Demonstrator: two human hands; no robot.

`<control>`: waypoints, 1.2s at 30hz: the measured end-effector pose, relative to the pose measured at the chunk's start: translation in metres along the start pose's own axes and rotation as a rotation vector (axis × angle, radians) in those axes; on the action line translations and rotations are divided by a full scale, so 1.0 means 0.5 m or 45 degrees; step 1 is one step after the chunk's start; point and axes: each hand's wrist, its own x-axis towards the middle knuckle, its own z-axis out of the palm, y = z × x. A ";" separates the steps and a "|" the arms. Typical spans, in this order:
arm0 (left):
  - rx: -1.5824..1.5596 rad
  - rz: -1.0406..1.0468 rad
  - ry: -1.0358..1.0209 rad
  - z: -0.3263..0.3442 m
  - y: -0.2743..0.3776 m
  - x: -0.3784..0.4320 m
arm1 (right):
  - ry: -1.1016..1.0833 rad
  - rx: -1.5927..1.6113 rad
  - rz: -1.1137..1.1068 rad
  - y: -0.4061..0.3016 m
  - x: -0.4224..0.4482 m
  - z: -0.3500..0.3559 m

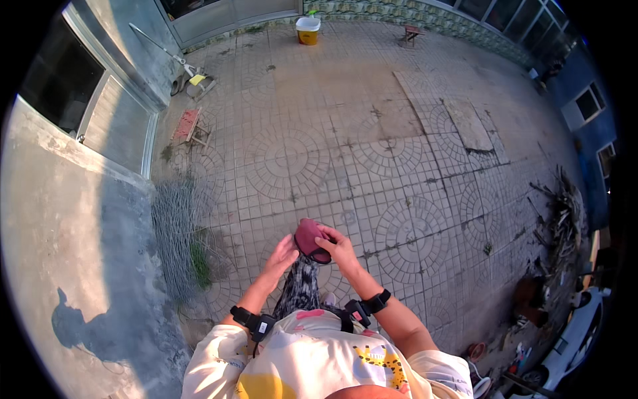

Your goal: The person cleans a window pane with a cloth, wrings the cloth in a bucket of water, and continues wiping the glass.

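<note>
A dark red cloth item with black edging (308,239), its exact kind unclear, is held up in front of my body. My right hand (338,245) pinches its right side between thumb and fingers. My left hand (282,257) is just left of the cloth, fingers apart, and seems to hold nothing; whether a fingertip touches the edge cannot be told. Below the hands show patterned dark trousers (300,287) and part of a light shoe (329,298). Each forearm wears a black strap with a small device.
Paved courtyard ground (289,154) lies ahead. At left are a wall, a pile of thin stalks (174,239), a red-topped stool (186,124) and a mop (158,45). Farther off stand a bucket (308,32) and another stool (411,34). Branches (565,219) and a white car (573,339) are at right.
</note>
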 end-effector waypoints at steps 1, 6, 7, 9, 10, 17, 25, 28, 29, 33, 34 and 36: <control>-0.077 0.009 0.005 -0.002 0.024 0.054 | -0.020 -0.133 -0.024 -0.024 0.050 0.030; -0.294 -0.033 0.194 -0.044 0.178 0.327 | -0.074 -0.319 -0.132 -0.130 0.292 0.086; -0.294 -0.036 0.232 -0.045 0.210 0.377 | -0.080 -0.281 -0.101 -0.191 0.342 0.086; -0.248 -0.104 0.189 -0.046 0.283 0.475 | -0.137 -0.329 -0.033 -0.287 0.457 0.052; -0.261 -0.049 0.152 -0.060 0.327 0.536 | -0.193 -0.312 0.011 -0.313 0.506 0.055; 0.058 0.141 0.261 -0.027 0.558 0.989 | 0.142 -0.020 -0.039 -0.549 0.878 -0.052; 0.017 0.254 0.288 0.030 0.825 1.426 | 0.131 0.227 -0.159 -0.856 1.319 -0.111; -0.072 0.158 0.157 0.024 0.931 1.552 | 0.047 0.309 -0.102 -0.952 1.470 -0.123; -0.111 0.131 0.114 0.024 0.963 1.592 | 0.057 0.310 -0.069 -0.989 1.515 -0.130; -0.076 0.090 -0.093 -0.014 1.043 1.770 | 0.057 0.355 0.001 -1.092 1.716 -0.143; -0.073 0.098 -0.049 -0.015 1.068 1.820 | 0.059 0.368 0.004 -1.112 1.769 -0.149; 0.206 0.046 0.020 -0.027 1.111 1.931 | -0.004 0.329 0.003 -1.153 1.865 -0.159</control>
